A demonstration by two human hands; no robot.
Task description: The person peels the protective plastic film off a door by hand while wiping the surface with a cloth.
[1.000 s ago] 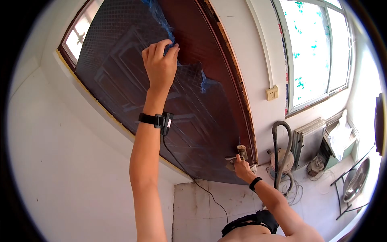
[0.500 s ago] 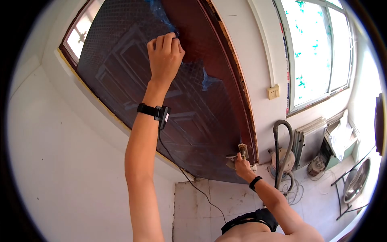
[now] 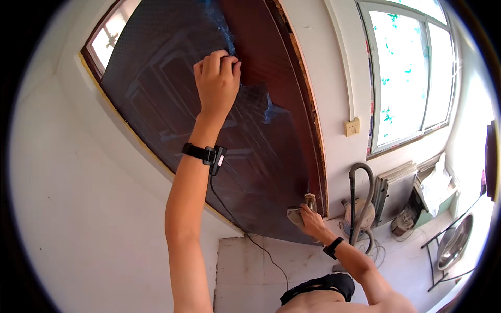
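Note:
A dark brown panelled door (image 3: 172, 99) fills the middle of the view, largely covered by a bluish clear protective film (image 3: 222, 26) with a torn, ragged edge. My left hand (image 3: 217, 86) is closed at that edge, its fingertips pinching the film against the door's upper part. A loose film flap (image 3: 270, 109) sticks out lower right of it. Down near the door's right edge, my right hand (image 3: 313, 223) is wrapped round the metal door handle (image 3: 295, 215); its fingers are partly hidden. A black strap with a small device (image 3: 216, 159) sits on my left wrist.
A cable (image 3: 250, 237) runs from the wrist device toward my waist. Right of the door are a wall socket (image 3: 352, 127), a window (image 3: 402, 78), a vacuum cleaner with a hose (image 3: 360, 211), stacked panels (image 3: 394, 190) and a metal basin on a stand (image 3: 455, 242).
My left hand has shifted slightly down and right, still at the film's torn edge. My right hand and the handle appear slightly lower, while the whole view has moved a little.

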